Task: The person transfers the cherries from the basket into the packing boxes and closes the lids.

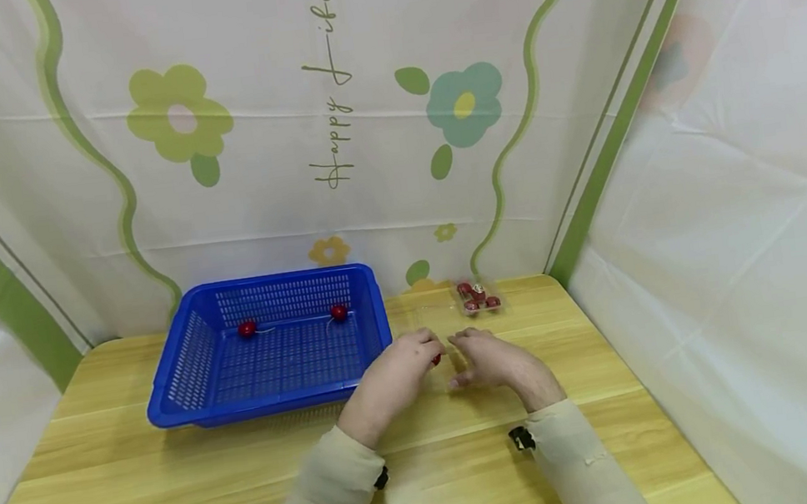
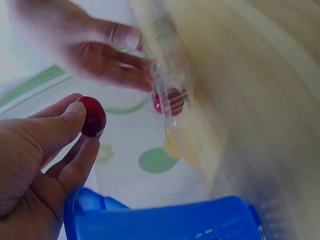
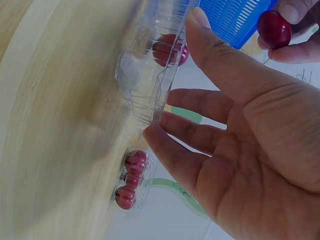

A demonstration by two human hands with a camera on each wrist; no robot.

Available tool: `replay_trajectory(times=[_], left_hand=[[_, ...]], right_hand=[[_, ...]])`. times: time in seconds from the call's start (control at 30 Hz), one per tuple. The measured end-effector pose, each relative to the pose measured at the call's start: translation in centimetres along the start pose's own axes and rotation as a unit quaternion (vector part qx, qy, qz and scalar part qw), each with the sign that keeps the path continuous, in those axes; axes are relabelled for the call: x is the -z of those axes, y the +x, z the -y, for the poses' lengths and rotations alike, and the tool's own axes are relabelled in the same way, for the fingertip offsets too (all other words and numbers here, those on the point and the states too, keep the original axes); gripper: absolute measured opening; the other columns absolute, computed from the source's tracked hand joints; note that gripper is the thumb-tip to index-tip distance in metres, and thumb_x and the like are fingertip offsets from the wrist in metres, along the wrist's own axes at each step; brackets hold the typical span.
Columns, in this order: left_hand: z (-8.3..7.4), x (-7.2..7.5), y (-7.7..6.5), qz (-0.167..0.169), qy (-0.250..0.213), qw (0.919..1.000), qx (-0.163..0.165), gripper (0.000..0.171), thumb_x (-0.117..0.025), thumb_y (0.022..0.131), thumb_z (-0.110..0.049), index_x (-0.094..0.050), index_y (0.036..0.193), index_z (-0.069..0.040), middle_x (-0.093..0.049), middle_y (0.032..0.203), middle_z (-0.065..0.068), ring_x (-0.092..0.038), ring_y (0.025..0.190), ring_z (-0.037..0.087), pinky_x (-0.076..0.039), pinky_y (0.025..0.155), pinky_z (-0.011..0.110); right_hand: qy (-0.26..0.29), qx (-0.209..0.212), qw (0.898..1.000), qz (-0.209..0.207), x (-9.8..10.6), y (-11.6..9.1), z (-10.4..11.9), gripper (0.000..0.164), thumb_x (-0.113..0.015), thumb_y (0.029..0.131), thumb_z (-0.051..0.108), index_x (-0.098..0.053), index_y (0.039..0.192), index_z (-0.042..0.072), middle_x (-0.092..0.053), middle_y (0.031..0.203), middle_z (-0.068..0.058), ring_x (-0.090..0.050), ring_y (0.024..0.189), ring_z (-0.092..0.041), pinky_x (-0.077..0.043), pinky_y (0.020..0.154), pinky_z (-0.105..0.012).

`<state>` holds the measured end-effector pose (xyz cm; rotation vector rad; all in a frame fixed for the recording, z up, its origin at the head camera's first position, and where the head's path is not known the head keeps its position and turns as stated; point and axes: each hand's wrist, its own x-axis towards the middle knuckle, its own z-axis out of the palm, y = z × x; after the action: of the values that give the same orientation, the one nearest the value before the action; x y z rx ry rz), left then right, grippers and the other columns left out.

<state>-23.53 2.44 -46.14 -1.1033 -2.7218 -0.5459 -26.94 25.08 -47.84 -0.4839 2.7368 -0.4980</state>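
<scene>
My left hand (image 1: 394,375) pinches a dark red cherry (image 2: 94,117) between thumb and fingertips, just right of the blue basket. A clear plastic box (image 3: 134,75) stands on the table under both hands, with another cherry (image 3: 167,50) inside it. My right hand (image 1: 494,361) is at the box's right side, fingers spread and slightly bent, thumb and fingertips right at its rim. Inside the blue basket (image 1: 271,279), one stemmed cherry (image 1: 247,329) lies at the left and another cherry (image 1: 339,312) at the right.
A second clear box (image 1: 495,305) holding several cherries stands at the back right, close to the patterned curtain (image 1: 275,192). White sheeting (image 1: 740,286) borders the wooden table (image 1: 447,482) on the right.
</scene>
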Motion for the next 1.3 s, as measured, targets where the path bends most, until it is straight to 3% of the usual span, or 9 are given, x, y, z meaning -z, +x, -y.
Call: replay_trajectory(times=[0.1, 0.3, 0.43, 0.5, 0.73, 0.9, 1.03, 1.17, 1.3], left_hand=[[-0.5, -0.6, 0.2, 0.012, 0.027, 0.9995, -0.006, 0.027, -0.08, 0.107, 0.005, -0.086, 0.129, -0.008, -0.08, 0.131, 0.006, -0.081, 0.119, 0.024, -0.071, 0.103, 0.032], [0.0, -3.7, 0.9, 0.017, 0.106, 0.9942, -0.006, 0.034, -0.086, 0.1, 0.006, -0.087, 0.127, -0.014, -0.08, 0.129, 0.004, -0.082, 0.118, 0.02, -0.072, 0.099, 0.03], [-1.0, -3.9, 1.1, 0.032, 0.154, 0.9875, 0.008, 0.028, -0.087, 0.101, 0.002, -0.089, 0.123, -0.015, -0.082, 0.128, 0.003, -0.082, 0.115, 0.02, -0.072, 0.098, 0.029], [-1.9, -3.1, 1.0, 0.047, 0.171, 0.984, 0.014, 0.022, -0.085, 0.104, -0.001, -0.09, 0.121, -0.014, -0.082, 0.128, 0.002, -0.082, 0.115, 0.019, -0.072, 0.098, 0.028], [-2.0, -4.2, 1.0, 0.054, 0.191, 0.98, 0.016, 0.02, -0.084, 0.105, -0.004, -0.088, 0.121, -0.017, -0.083, 0.122, -0.003, -0.082, 0.109, 0.013, -0.071, 0.093, 0.025], [-1.4, -4.6, 0.8, 0.06, 0.159, 0.9853, 0.013, 0.027, -0.082, 0.107, -0.003, -0.087, 0.129, -0.017, -0.084, 0.13, -0.002, -0.082, 0.118, 0.016, -0.07, 0.104, 0.028], [-1.1, -4.7, 0.7, 0.048, 0.104, 0.9931, 0.026, 0.028, -0.072, 0.115, -0.007, -0.082, 0.141, -0.011, -0.079, 0.146, 0.005, -0.079, 0.134, 0.024, -0.067, 0.118, 0.035], [-1.3, -4.7, 0.6, 0.021, 0.03, 0.9969, 0.07, 0.038, -0.062, 0.122, -0.013, -0.07, 0.156, 0.002, -0.071, 0.162, 0.02, -0.072, 0.151, 0.034, -0.062, 0.127, 0.045], [-1.3, -4.9, 0.7, 0.004, -0.021, 0.9908, 0.134, 0.049, -0.061, 0.122, -0.013, -0.058, 0.165, 0.01, -0.055, 0.175, 0.034, -0.061, 0.162, 0.046, -0.057, 0.132, 0.054]], right_hand=[[0.002, 0.0, 1.0, 0.002, 0.0, 0.0, 0.0, 0.087, -0.092, 0.104, 0.031, -0.052, 0.172, -0.005, -0.051, 0.179, -0.031, -0.048, 0.168, -0.054, -0.044, 0.14, -0.068], [0.006, -0.001, 1.0, 0.004, 0.0, 0.0, -0.1, 0.086, -0.091, 0.105, 0.032, -0.051, 0.172, -0.005, -0.049, 0.181, -0.031, -0.046, 0.169, -0.054, -0.042, 0.141, -0.068], [0.004, 0.003, 1.0, 0.002, 0.0, 0.0, -0.1, 0.086, -0.092, 0.105, 0.031, -0.052, 0.172, -0.006, -0.05, 0.18, -0.032, -0.046, 0.169, -0.055, -0.041, 0.142, -0.068], [-0.002, 0.006, 1.0, 0.001, 0.0, 0.0, -0.1, 0.087, -0.092, 0.104, 0.031, -0.052, 0.171, -0.007, -0.051, 0.179, -0.032, -0.047, 0.168, -0.055, -0.042, 0.142, -0.067], [-0.016, 0.016, 1.0, -0.002, 0.0, 0.1, 0.0, 0.087, -0.096, 0.101, 0.029, -0.055, 0.168, -0.009, -0.055, 0.175, -0.032, -0.052, 0.165, -0.055, -0.046, 0.139, -0.066], [-0.017, 0.014, 1.0, -0.001, 0.1, 0.1, 0.0, 0.087, -0.096, 0.101, 0.028, -0.055, 0.169, -0.008, -0.055, 0.176, -0.032, -0.051, 0.165, -0.055, -0.046, 0.139, -0.066], [-0.018, 0.016, 1.0, -0.001, 0.2, 0.1, 0.1, 0.084, -0.094, 0.104, 0.027, -0.054, 0.169, -0.009, -0.054, 0.176, -0.033, -0.05, 0.166, -0.056, -0.045, 0.139, -0.067], [-0.017, 0.016, 1.0, 0.0, 0.2, 0.1, 0.0, 0.085, -0.093, 0.104, 0.03, -0.054, 0.169, -0.008, -0.054, 0.176, -0.033, -0.05, 0.167, -0.055, -0.043, 0.141, -0.067], [-0.017, 0.013, 1.0, 0.001, 0.0, 0.1, -0.1, 0.09, -0.095, 0.102, 0.036, -0.054, 0.17, -0.007, -0.054, 0.176, -0.032, -0.05, 0.167, -0.054, -0.043, 0.141, -0.066]])
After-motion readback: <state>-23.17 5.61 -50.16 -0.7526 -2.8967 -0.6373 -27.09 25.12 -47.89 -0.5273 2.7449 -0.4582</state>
